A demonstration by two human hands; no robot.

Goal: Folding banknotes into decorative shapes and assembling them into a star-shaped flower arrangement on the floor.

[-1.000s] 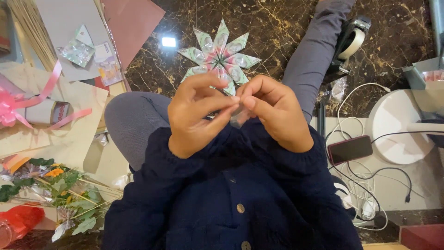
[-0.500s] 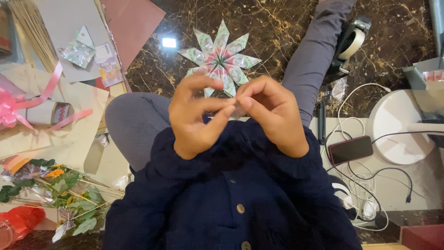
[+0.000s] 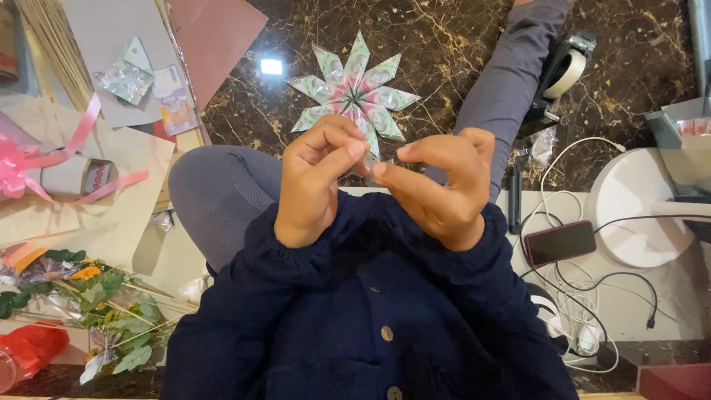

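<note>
My left hand (image 3: 307, 178) and my right hand (image 3: 444, 185) are raised together in front of my dark blue cardigan (image 3: 370, 318). Their thumbs and forefingers pinch a small clear piece (image 3: 366, 160) between them; it is mostly hidden, and I cannot tell what it is. Beyond the hands, a folded paper star (image 3: 354, 87) with green and pink points lies flat on the dark marble floor (image 3: 444, 44), between my grey-trousered knees.
A tape dispenser (image 3: 563, 67) sits at the upper right. A phone (image 3: 559, 242), white cables (image 3: 570, 311) and a round white object (image 3: 644, 207) lie to the right. On the left are a pink ribbon (image 3: 15, 167), paper sheets (image 3: 215, 37), thin sticks (image 3: 52, 44) and artificial flowers (image 3: 96, 296).
My fingertips have shifted slightly on the small piece, and the left forefinger now stretches toward the right hand. The paper star has not moved.
</note>
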